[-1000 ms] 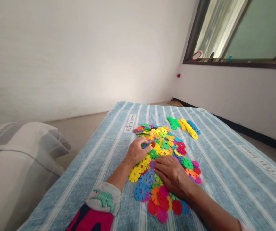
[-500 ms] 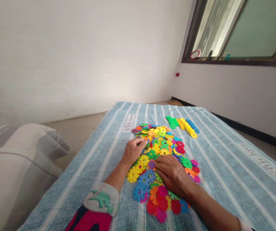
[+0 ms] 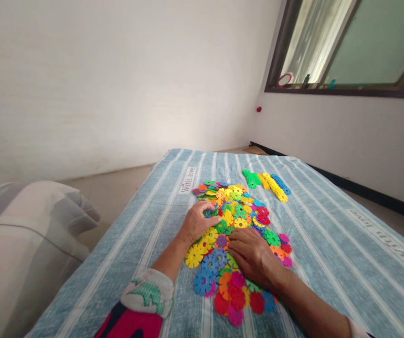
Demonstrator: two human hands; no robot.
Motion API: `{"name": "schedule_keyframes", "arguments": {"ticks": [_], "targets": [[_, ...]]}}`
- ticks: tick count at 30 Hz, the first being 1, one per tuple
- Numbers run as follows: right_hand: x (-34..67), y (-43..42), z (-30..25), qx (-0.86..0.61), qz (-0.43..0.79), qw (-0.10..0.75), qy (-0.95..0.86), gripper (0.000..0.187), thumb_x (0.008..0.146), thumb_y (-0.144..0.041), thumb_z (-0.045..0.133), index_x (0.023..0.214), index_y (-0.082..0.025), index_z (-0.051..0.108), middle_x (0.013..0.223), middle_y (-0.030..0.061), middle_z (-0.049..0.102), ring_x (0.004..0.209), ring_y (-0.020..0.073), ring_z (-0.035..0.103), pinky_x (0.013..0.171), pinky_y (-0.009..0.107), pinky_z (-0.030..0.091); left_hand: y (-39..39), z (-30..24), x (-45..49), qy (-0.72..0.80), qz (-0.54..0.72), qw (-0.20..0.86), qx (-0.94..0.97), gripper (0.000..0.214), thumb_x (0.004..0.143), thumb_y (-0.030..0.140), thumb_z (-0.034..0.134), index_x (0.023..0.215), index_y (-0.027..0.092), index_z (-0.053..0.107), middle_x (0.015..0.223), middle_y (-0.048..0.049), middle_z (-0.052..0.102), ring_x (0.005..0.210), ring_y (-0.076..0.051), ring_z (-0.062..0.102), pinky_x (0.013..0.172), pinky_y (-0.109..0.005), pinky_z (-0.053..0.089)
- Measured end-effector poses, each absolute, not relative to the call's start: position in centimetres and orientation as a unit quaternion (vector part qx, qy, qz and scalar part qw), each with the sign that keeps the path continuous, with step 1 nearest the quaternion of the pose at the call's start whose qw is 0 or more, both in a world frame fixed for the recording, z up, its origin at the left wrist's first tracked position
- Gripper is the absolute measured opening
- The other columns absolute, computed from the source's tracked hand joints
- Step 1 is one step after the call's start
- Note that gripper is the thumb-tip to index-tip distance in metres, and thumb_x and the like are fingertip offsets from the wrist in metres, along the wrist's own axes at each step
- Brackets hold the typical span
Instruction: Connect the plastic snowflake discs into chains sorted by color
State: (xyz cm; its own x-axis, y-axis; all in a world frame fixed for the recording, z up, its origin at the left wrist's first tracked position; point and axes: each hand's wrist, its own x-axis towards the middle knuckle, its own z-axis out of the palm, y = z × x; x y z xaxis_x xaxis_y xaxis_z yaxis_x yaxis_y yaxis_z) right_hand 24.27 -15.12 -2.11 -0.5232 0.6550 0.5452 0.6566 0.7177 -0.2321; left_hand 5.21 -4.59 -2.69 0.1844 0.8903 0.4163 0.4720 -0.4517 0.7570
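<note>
A pile of colourful plastic flower-shaped disks [image 3: 237,223] with slotted edges spreads over the striped cloth [image 3: 145,216]. My left hand [image 3: 198,221] is at the pile's left side, its thumb parted from the fingers. No piece shows gripped between them, though the fingertips partly hide the disks beneath. My right hand [image 3: 254,253] lies palm down on the middle of the pile, fingers side by side and slightly bent. What sits under that palm is hidden. Yellow disks [image 3: 194,256] lie below my left hand, and red disks [image 3: 237,297] lie near the front.
Beyond the pile, toward the right, lie a green row of joined disks [image 3: 251,178], a yellow row [image 3: 275,187] and a blue row [image 3: 281,184]. A cloth-covered object [image 3: 33,244] stands left of the table. White walls and a window [image 3: 356,47] are behind.
My left thumb has moved away from the fingers, so the pinch has opened. My right hand has stayed in place on the pile.
</note>
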Motion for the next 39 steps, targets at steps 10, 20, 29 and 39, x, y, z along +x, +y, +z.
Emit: {"name": "schedule_keyframes", "arguments": {"ticks": [10, 20, 29, 39], "targets": [[26.7, -13.2, -3.9, -0.527, -0.097, 0.369, -0.759, 0.01, 0.09, -0.024, 0.055, 0.086, -0.021, 0.064, 0.098, 0.0086, 0.063, 0.097, 0.0239, 0.057, 0.086, 0.04, 0.047, -4.4, -2.6, 5.3, 0.491, 0.435, 0.242, 0.715, 0.016, 0.069, 0.036, 0.065, 0.075, 0.021, 0.067, 0.097, -0.0061, 0.073, 0.099, -0.022, 0.066, 0.098, -0.037, 0.046], [26.0, -12.3, -3.7, -0.578, -0.086, 0.294, -0.756, 0.012, 0.086, -0.03, 0.063, 0.092, -0.02, 0.064, 0.094, 0.0082, 0.064, 0.093, 0.0239, 0.057, 0.084, 0.038, 0.045, -4.5, -2.4, 5.4, 0.496, 0.434, 0.233, 0.715, 0.018, 0.072, 0.037, 0.06, 0.066, 0.021, 0.066, 0.094, -0.0056, 0.074, 0.097, -0.022, 0.066, 0.094, -0.035, 0.047], [26.0, -11.9, -3.4, -0.609, -0.024, 0.283, -0.741, 0.013, 0.086, -0.027, 0.062, 0.093, -0.018, 0.067, 0.101, 0.0097, 0.066, 0.101, 0.0255, 0.058, 0.09, 0.037, 0.043, -4.6, -2.3, 5.6, 0.502, 0.443, 0.234, 0.705, 0.018, 0.071, 0.037, 0.061, 0.065, 0.021, 0.067, 0.092, -0.0059, 0.074, 0.094, -0.022, 0.067, 0.092, -0.034, 0.047], [26.2, -11.7, -3.3, -0.613, -0.001, 0.285, -0.737, 0.015, 0.084, -0.028, 0.062, 0.093, -0.018, 0.068, 0.103, 0.0114, 0.066, 0.104, 0.0271, 0.057, 0.092, 0.04, 0.042, -4.7, -2.2, 5.9, 0.513, 0.452, 0.238, 0.69, 0.018, 0.071, 0.036, 0.06, 0.065, 0.021, 0.068, 0.087, -0.0043, 0.075, 0.088, -0.021, 0.068, 0.087, -0.033, 0.049]]}}
